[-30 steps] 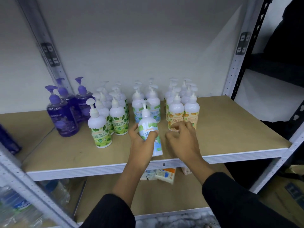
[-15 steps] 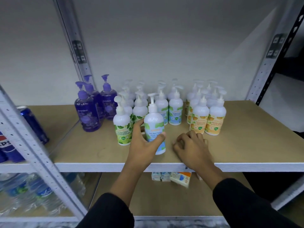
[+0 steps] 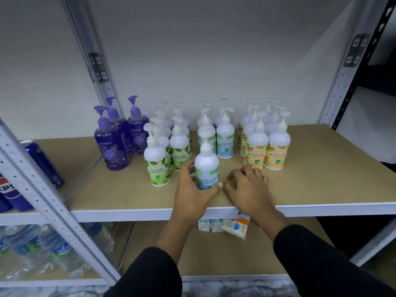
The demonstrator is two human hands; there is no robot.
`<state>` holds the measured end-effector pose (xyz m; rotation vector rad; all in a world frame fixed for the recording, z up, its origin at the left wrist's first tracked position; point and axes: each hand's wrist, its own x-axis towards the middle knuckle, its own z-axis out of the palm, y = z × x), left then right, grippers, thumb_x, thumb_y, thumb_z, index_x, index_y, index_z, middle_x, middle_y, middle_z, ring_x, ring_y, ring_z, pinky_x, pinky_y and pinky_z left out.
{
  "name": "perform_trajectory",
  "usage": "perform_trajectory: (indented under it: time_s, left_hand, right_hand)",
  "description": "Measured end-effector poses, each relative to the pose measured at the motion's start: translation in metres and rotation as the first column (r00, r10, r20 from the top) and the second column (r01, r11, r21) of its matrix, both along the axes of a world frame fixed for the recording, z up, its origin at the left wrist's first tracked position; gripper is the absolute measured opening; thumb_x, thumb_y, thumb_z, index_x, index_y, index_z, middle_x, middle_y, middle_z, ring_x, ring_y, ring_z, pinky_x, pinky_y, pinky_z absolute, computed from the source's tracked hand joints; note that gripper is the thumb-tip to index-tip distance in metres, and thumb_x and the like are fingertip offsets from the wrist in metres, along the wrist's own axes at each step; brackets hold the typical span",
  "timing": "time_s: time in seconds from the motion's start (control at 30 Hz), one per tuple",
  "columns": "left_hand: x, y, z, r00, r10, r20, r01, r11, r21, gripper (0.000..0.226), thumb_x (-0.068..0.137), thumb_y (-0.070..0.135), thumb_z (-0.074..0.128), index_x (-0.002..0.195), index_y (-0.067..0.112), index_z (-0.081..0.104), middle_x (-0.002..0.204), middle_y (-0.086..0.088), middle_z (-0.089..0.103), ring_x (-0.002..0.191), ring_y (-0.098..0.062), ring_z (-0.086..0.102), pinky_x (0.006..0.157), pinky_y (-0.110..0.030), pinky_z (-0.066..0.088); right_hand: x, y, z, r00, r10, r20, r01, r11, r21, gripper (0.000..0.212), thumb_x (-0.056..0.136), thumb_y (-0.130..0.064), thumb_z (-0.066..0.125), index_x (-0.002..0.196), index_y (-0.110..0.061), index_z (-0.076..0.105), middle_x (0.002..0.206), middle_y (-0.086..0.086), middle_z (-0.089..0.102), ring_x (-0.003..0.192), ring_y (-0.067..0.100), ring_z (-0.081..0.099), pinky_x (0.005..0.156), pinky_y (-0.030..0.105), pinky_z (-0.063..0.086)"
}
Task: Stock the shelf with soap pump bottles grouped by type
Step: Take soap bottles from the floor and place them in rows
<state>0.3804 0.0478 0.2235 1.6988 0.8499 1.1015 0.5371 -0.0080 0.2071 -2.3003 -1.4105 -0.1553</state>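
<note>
My left hand point(image 3: 192, 187) wraps around a white cool mint pump bottle point(image 3: 207, 166) that stands upright on the wooden shelf point(image 3: 321, 179), in front of the blue-label cool mint row point(image 3: 225, 138). My right hand point(image 3: 246, 187) rests knuckles-up on the shelf just right of that bottle, fingers curled, holding nothing. Left of the held bottle stands the green-label group point(image 3: 157, 161). The orange-label group point(image 3: 267, 146) is to the right. Three purple pump bottles point(image 3: 112, 144) stand at the far left.
Metal uprights frame the bay at left point(image 3: 42, 200) and right point(image 3: 342, 93). Blue cola cans point(image 3: 40, 161) sit on the neighbouring shelf at left, with water bottles point(image 3: 38, 247) below. Small boxes point(image 3: 225, 227) lie on the lower shelf under my hands.
The camera view has swung left and closer. The cool mint bottle has gone from tilted to upright in my left hand. My right hand has drawn back from the orange bottles onto the shelf.
</note>
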Motion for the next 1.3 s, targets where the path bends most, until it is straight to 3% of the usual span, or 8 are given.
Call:
perform_trajectory:
  time_s: [0.1, 0.33, 0.5, 0.63, 0.87, 1.3]
  left_hand:
    - [-0.002, 0.002, -0.006, 0.997, 0.025, -0.071, -0.026, 1.000, -0.011, 0.071, 0.070, 0.017, 0.090, 0.123, 0.025, 0.042, 0.117, 0.013, 0.059, 0.103, -0.002, 0.062, 0.081, -0.019, 0.054]
    - [0.004, 0.016, -0.006, 0.988, 0.039, -0.151, -0.042, 0.999, -0.014, 0.060, 0.075, 0.021, 0.087, 0.117, 0.024, 0.045, 0.105, 0.024, 0.054, 0.097, 0.006, 0.059, 0.075, -0.010, 0.050]
    - [0.020, 0.035, -0.006, 0.981, 0.071, -0.180, -0.071, 0.997, 0.009, 0.058, 0.076, 0.024, 0.086, 0.119, 0.017, 0.048, 0.105, 0.018, 0.055, 0.091, 0.007, 0.057, 0.068, -0.002, 0.044]
    - [0.029, 0.050, -0.011, 0.983, 0.082, -0.167, -0.080, 0.997, 0.022, 0.057, 0.077, 0.025, 0.085, 0.121, 0.017, 0.050, 0.115, 0.008, 0.061, 0.100, -0.006, 0.062, 0.074, -0.007, 0.046]
    - [0.042, 0.069, -0.017, 0.984, 0.080, -0.156, -0.076, 0.997, 0.030, 0.051, 0.077, 0.025, 0.084, 0.114, 0.024, 0.048, 0.113, 0.008, 0.063, 0.103, -0.007, 0.064, 0.089, -0.026, 0.054]
    - [0.049, 0.075, -0.016, 0.979, 0.106, -0.177, -0.103, 0.994, 0.027, 0.056, 0.079, 0.026, 0.083, 0.125, 0.014, 0.054, 0.115, 0.007, 0.064, 0.104, -0.008, 0.063, 0.088, -0.025, 0.052]
  right_hand:
    - [0.000, 0.000, 0.001, 1.000, -0.015, -0.010, 0.015, 1.000, -0.001, 0.034, 0.092, -0.049, 0.046, 0.115, -0.030, 0.062, 0.120, -0.003, 0.050, 0.114, 0.022, 0.041, 0.094, 0.039, 0.032]
    - [0.001, 0.001, -0.002, 1.000, -0.008, -0.007, 0.008, 1.000, -0.005, 0.032, 0.093, -0.049, 0.045, 0.114, -0.031, 0.061, 0.119, -0.003, 0.049, 0.113, 0.021, 0.041, 0.096, 0.040, 0.032]
    - [0.002, 0.002, -0.002, 1.000, -0.004, -0.006, 0.004, 1.000, 0.006, 0.031, 0.093, -0.049, 0.045, 0.114, -0.033, 0.060, 0.118, -0.005, 0.047, 0.114, 0.019, 0.040, 0.096, 0.039, 0.030]
    - [0.002, 0.004, -0.003, 1.000, -0.010, -0.004, 0.010, 1.000, 0.007, 0.031, 0.092, -0.050, 0.046, 0.114, -0.033, 0.060, 0.118, -0.006, 0.047, 0.114, 0.019, 0.039, 0.097, 0.039, 0.030]
    - [0.002, 0.006, -0.004, 1.000, -0.018, -0.001, 0.018, 1.000, 0.016, 0.031, 0.091, -0.050, 0.046, 0.113, -0.033, 0.060, 0.117, -0.006, 0.048, 0.113, 0.018, 0.039, 0.096, 0.038, 0.029]
    - [0.003, 0.006, -0.005, 1.000, -0.023, -0.004, 0.023, 1.000, 0.001, 0.030, 0.092, -0.051, 0.044, 0.112, -0.033, 0.059, 0.117, -0.007, 0.047, 0.113, 0.018, 0.039, 0.097, 0.039, 0.030]
